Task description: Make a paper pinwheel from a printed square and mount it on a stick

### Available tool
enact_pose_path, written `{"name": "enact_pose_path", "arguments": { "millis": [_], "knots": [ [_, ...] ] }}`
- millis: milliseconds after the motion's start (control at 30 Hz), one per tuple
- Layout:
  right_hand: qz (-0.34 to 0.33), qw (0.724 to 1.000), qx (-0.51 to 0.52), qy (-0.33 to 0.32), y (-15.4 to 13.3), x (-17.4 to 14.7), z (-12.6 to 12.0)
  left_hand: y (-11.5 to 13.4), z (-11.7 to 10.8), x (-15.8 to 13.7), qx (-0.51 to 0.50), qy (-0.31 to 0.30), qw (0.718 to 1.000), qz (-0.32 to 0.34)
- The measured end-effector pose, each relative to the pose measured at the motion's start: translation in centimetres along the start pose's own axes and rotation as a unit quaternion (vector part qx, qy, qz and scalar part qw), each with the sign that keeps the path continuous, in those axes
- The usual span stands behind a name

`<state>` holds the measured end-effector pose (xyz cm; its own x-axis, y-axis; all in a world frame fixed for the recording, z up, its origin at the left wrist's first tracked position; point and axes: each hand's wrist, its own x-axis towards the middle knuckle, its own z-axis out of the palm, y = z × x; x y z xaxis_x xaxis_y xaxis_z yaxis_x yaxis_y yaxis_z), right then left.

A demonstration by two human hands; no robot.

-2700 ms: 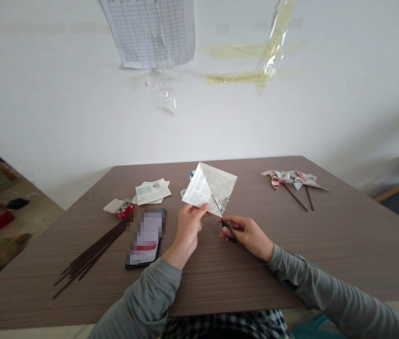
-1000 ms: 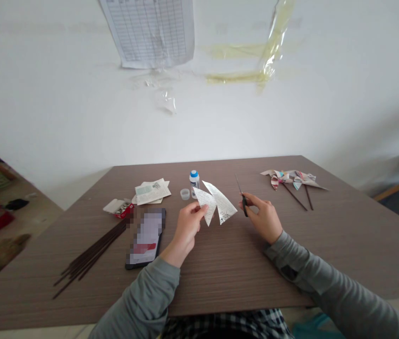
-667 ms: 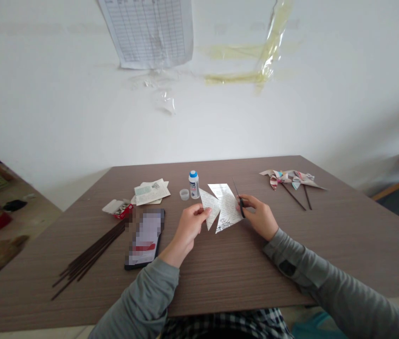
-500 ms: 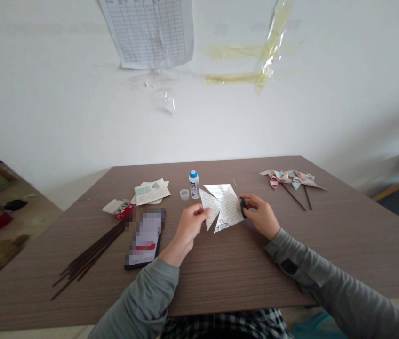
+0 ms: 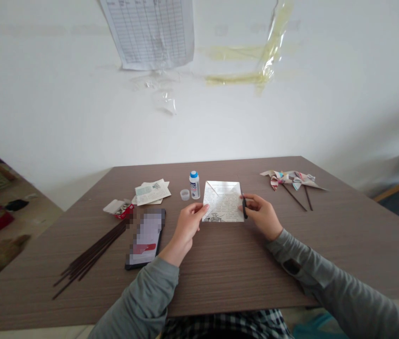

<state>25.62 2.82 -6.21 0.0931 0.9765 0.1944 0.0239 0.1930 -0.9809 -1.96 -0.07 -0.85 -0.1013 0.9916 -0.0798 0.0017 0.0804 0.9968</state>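
Observation:
A square sheet of printed paper (image 5: 222, 202) is held up in front of me, with a slit running in from its top left corner and a small drawing along its lower edge. My left hand (image 5: 188, 226) pinches its left edge between thumb and fingers. At the opposite edge, my right hand (image 5: 261, 214) is closed around black-handled scissors (image 5: 244, 207), whose thin blades point away from me. The right fingertips also touch the paper. Just beyond the sheet's left side stands a white glue bottle (image 5: 194, 186) with a blue cap.
Left of the bottle are a small clear cap (image 5: 184, 194), stacked paper pieces (image 5: 152, 192) and an open red-and-white box (image 5: 119, 208). A phone (image 5: 146, 239) and several dark sticks (image 5: 95, 254) lie nearer. Two paper pinwheels (image 5: 291, 180) rest at the back right of the table (image 5: 220, 268).
The paper has turned to lie squarer to me, and its cut flaps have come together, closing the wide gaps. The right hand still holds the scissors at its right edge.

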Motion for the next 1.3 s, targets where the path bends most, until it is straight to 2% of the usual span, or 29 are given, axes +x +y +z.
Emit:
{"name": "enact_pose_path", "arguments": {
  "millis": [200, 333, 467, 700, 833, 967, 1100, 1200, 1300],
  "knots": [
    [0.03, 0.997, 0.05, 0.055, -0.9, -0.4, 0.3, -0.3, 0.2, -0.1, -0.009, -0.021, 0.999, -0.041],
    [0.029, 0.995, 0.056, 0.074, -0.8, -0.6, 0.6, -0.5, 0.3, -0.1, -0.018, -0.055, 0.997, -0.046],
    [0.035, 0.996, 0.05, 0.06, -0.5, -0.8, 0.7, -0.4, 0.5, 0.0, -0.019, -0.048, 0.998, -0.038],
    [0.026, 0.999, 0.028, -0.016, -0.9, -1.2, 1.2, 0.0, 0.5, 0.1, -0.048, 0.003, 0.999, -0.018],
    [0.028, 0.999, 0.021, -0.017, -1.0, -1.5, 1.5, 0.0, 0.6, 0.1, -0.064, 0.011, 0.998, -0.008],
    [0.039, 0.999, 0.026, 0.007, -1.2, -1.6, 1.7, -0.3, 1.0, -0.4, -0.066, -0.007, 0.998, 0.0],
    [0.045, 0.998, 0.031, 0.025, -1.4, -1.8, 2.0, -0.4, 1.7, -1.0, -0.067, -0.045, 0.997, -0.02],
    [0.05, 0.998, 0.039, 0.025, -1.6, -2.0, 2.3, -0.5, 2.2, -1.2, -0.067, -0.066, 0.995, -0.04],
    [0.05, 0.998, 0.035, 0.01, -1.7, -2.3, 2.5, -0.5, 2.4, -1.1, -0.06, -0.061, 0.995, -0.046]
  ]
}}
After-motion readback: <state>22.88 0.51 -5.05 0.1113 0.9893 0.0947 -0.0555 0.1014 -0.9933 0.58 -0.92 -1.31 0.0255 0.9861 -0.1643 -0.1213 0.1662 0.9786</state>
